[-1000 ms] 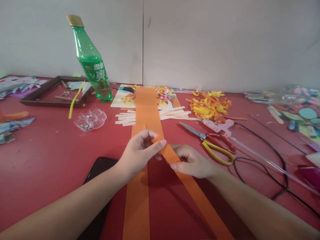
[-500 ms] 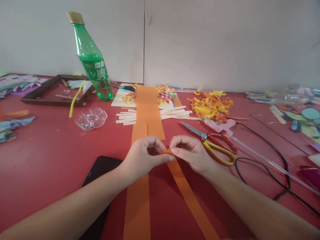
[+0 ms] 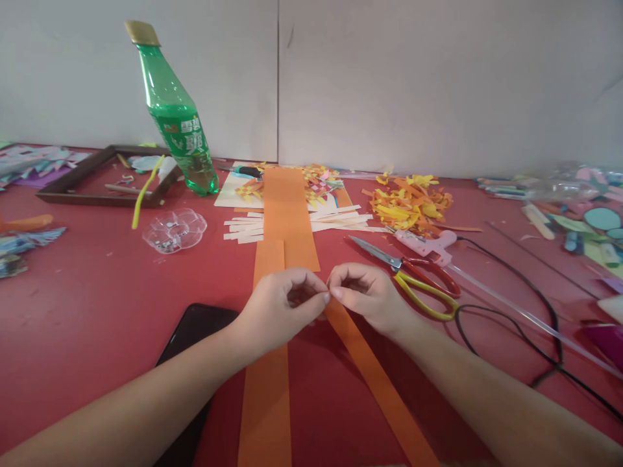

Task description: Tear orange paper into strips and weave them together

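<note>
My left hand [image 3: 280,305] and right hand [image 3: 367,295] pinching, probably, the flat orange paper strip's [image 3: 374,379] end, mid-frame, matte red table [image 3: 97,311], plain white wall [image 3: 413,78].

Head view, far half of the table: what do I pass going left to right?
Wooden frame → green bottle → clear flower-shaped dish → wide orange strip → yellow-orange scrap pile → pink glue gun

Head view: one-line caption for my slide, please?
Both hands, left hand and right hand, pinch an orange paper strip's end over a red table.
</note>
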Tool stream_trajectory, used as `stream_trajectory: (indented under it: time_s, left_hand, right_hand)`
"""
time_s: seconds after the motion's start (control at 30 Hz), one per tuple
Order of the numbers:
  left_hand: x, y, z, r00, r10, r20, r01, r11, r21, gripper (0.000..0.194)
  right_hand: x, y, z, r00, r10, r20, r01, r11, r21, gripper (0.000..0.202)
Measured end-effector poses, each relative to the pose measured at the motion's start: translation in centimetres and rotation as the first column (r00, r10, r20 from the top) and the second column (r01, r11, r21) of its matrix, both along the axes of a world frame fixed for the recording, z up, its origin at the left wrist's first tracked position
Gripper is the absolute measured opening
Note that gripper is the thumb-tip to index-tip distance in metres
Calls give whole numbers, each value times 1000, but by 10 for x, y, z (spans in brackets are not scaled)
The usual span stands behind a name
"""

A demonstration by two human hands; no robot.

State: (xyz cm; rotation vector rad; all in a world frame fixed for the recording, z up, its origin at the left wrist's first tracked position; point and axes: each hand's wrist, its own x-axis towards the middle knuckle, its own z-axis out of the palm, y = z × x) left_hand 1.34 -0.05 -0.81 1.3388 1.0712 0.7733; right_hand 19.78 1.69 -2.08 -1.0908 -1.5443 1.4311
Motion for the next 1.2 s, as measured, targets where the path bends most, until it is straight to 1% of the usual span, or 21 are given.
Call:
stream_trajectory:
  time_s: [0.13, 0.37, 0.5, 0.6, 0.73, 0.83, 0.97, 1.07, 1.13, 1.2]
  left_hand:
    - [0, 1, 1, 1000, -5, -2, 5, 999, 32, 12]
    - [-2, 2, -1, 997, 51, 50, -55, 996, 72, 16]
    - [-3, 3, -1, 992, 124, 30, -127, 983, 132, 16]
    - [-4, 5, 0, 985, 165, 47, -169, 979, 111, 15]
    - [-5, 6, 2, 967, 229, 113, -240, 966, 99, 15]
    - [-5, 8, 2, 929, 308, 205, -334, 937, 103, 17]
    - [-7, 11, 0, 851, 419, 316, -442, 897, -1, 19]
    - [-9, 14, 1, 783, 503, 366, -519, 852, -62, 21]
    - [-9, 15, 2, 739, 542, 399, -561, 824, -81, 23]
    - [-9, 15, 2, 714, 558, 422, -574, 812, -103, 28]
  right_hand:
    - [0, 0, 0, 1000, 4, 1, -4, 1000, 14, 13]
    - [-1, 2, 0, 1000, -29, 4, 28, 997, 70, 11]
    - [-3, 2, 1, 999, -43, -3, 43, 997, 69, 9]
    - [-4, 1, 3, 999, -51, -1, 51, 998, 41, 10]
    - [-4, 1, 4, 999, -50, 2, 50, 999, 12, 10]
    - [-4, 1, 3, 999, -45, 1, 45, 999, -10, 9]
    - [-4, 0, 2, 999, -33, 10, 34, 999, -38, 7]
    - [-4, 0, 1, 999, -28, 26, 29, 999, -41, 7]
    - [-4, 0, 1, 999, -19, 36, 20, 999, -39, 7]
    - [-3, 1, 1, 999, -25, 45, 27, 999, -36, 7]
